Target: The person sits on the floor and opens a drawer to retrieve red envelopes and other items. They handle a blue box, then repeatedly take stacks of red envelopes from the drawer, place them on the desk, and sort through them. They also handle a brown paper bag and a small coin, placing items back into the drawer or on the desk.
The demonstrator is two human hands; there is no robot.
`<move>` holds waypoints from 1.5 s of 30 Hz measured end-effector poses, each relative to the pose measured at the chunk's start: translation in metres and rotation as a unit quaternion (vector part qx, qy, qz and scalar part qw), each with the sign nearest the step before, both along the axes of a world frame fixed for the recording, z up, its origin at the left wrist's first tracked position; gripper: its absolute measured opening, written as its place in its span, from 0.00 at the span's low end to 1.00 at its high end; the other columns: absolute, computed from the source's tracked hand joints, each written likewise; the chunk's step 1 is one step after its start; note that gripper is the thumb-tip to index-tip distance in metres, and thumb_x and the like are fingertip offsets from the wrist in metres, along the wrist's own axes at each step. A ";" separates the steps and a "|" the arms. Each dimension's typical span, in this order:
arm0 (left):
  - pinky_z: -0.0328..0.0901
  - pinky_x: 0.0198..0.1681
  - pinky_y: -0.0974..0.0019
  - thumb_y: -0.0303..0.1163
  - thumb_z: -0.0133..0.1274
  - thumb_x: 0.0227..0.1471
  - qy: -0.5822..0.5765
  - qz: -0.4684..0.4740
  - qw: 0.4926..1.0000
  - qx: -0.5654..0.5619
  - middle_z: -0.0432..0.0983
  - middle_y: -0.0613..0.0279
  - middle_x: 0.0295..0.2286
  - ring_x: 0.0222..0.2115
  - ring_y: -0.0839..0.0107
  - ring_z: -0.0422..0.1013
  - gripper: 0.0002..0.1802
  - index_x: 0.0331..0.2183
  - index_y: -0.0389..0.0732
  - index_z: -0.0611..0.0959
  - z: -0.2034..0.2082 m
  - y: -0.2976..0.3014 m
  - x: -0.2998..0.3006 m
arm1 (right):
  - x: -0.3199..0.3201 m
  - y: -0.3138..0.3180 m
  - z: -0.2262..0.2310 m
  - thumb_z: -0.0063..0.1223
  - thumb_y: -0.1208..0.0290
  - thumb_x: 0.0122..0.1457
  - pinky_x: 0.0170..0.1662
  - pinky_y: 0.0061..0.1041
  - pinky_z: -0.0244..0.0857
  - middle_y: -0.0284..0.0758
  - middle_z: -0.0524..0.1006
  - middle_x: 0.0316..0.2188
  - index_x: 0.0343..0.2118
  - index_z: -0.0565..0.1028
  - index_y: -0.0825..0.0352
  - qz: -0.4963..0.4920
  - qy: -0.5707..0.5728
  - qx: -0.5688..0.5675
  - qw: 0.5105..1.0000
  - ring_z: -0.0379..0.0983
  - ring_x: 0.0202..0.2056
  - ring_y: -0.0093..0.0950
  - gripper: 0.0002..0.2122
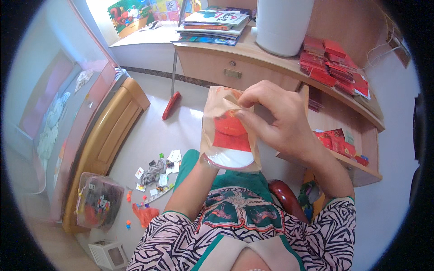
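Observation:
A tan paper packet (209, 117) is held up over my lap. Its front shows a red panel with a rounded red shape above it, and a shiny white curved part near the bottom. My left hand (207, 163) reaches up behind the packet and holds it from its lower left side; the fingers are hidden by the paper. At the top right, the thumb and forefinger of my right hand (276, 118) pinch the crumpled upper edge of the paper. The other fingers of that hand curl inward.
On the desk (271, 58) are stacked books (217, 22), a white cylinder (285, 27) and piled red envelopes (330, 63). An open drawer (366, 174) at the right holds more red packets. Cards and toys (158, 174), a clear bin (97, 201) and a red broom (171, 105) stand on the floor.

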State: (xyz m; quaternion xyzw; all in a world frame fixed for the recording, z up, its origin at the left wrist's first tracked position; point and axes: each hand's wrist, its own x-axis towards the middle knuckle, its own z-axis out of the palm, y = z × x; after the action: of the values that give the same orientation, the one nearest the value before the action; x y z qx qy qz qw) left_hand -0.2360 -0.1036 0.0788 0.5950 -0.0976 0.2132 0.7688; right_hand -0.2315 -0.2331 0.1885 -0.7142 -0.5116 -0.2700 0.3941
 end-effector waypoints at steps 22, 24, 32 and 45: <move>0.66 0.50 0.56 0.40 0.39 0.62 -0.012 -0.255 0.861 -0.440 0.70 0.57 0.42 0.44 0.63 0.68 0.14 0.44 0.43 0.70 -0.069 0.030 0.025 | -0.030 -0.006 -0.031 0.58 0.74 0.48 0.32 0.30 0.69 0.38 0.74 0.29 0.32 0.72 0.68 0.010 -0.021 -0.175 0.984 0.74 0.31 0.35 0.09; 0.68 0.47 0.59 0.38 0.41 0.62 -0.009 -0.208 0.872 -0.442 0.72 0.60 0.36 0.39 0.68 0.70 0.10 0.39 0.43 0.72 -0.077 0.031 0.035 | -0.032 -0.007 -0.035 0.57 0.74 0.47 0.31 0.28 0.68 0.37 0.73 0.28 0.31 0.72 0.68 -0.012 -0.055 -0.176 0.983 0.73 0.29 0.33 0.08; 0.65 0.52 0.50 0.46 0.31 0.60 0.049 -0.161 0.826 -0.537 0.70 0.52 0.48 0.47 0.55 0.69 0.27 0.52 0.42 0.70 -0.105 0.038 0.062 | -0.019 -0.010 -0.049 0.54 0.76 0.42 0.29 0.27 0.65 0.35 0.71 0.26 0.28 0.72 0.68 -0.065 -0.165 -0.132 0.975 0.70 0.27 0.30 0.08; 0.54 0.59 0.42 0.60 0.31 0.54 0.132 -0.210 0.792 -0.558 0.61 0.51 0.56 0.56 0.49 0.59 0.37 0.58 0.48 0.65 -0.057 0.029 0.034 | -0.009 -0.006 -0.050 0.57 0.78 0.45 0.39 0.34 0.65 0.37 0.72 0.32 0.33 0.73 0.68 -0.080 -0.184 -0.070 0.977 0.71 0.33 0.34 0.11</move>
State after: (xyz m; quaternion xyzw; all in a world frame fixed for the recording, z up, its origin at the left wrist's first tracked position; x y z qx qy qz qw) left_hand -0.2019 -0.0748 0.0216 0.0501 0.0177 -0.0164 0.9984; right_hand -0.2403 -0.2390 0.1382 -0.7170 -0.5341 -0.3908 0.2190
